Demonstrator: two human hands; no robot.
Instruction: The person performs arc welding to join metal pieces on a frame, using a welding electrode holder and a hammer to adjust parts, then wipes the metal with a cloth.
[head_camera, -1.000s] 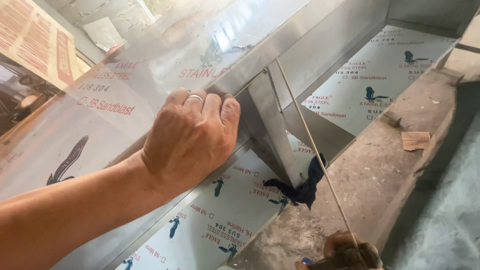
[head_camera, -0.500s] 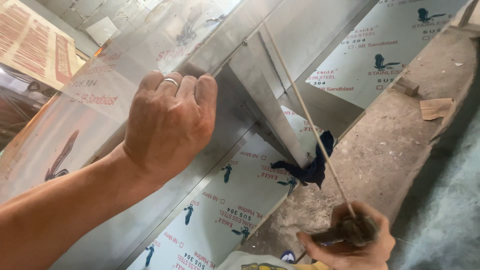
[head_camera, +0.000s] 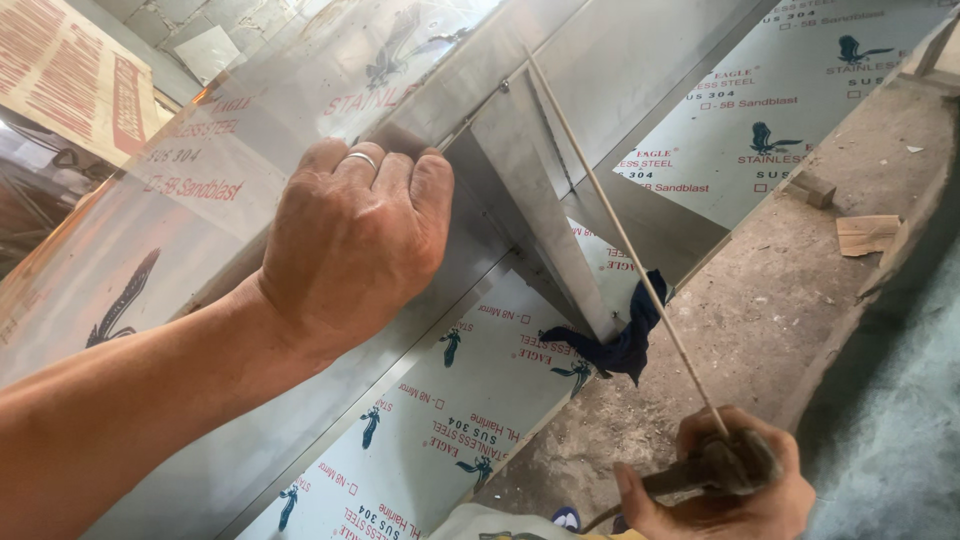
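My left hand (head_camera: 355, 235), a ring on one finger, is curled over the edge of a bent stainless steel sheet (head_camera: 240, 190) covered in printed protective film. Its fingers press on the fold near a steel bracket piece (head_camera: 525, 170). My right hand (head_camera: 725, 485) sits at the bottom right, closed on a dark tool handle (head_camera: 700, 470). A thin rod (head_camera: 620, 235) runs from that tool up to the top of the bracket. A dark blue rag (head_camera: 620, 340) lies at the bracket's foot.
More film-covered steel sheet (head_camera: 800, 100) lies beyond on a dusty concrete floor (head_camera: 780, 300). A scrap of cardboard (head_camera: 865, 233) and a small wood block (head_camera: 812, 188) rest on the floor. Printed cardboard (head_camera: 70, 70) leans at the upper left.
The view has shifted, so the sheet and bracket sit higher. My right hand with the tool has come further into view at the bottom right. My left hand keeps its grip on the fold.
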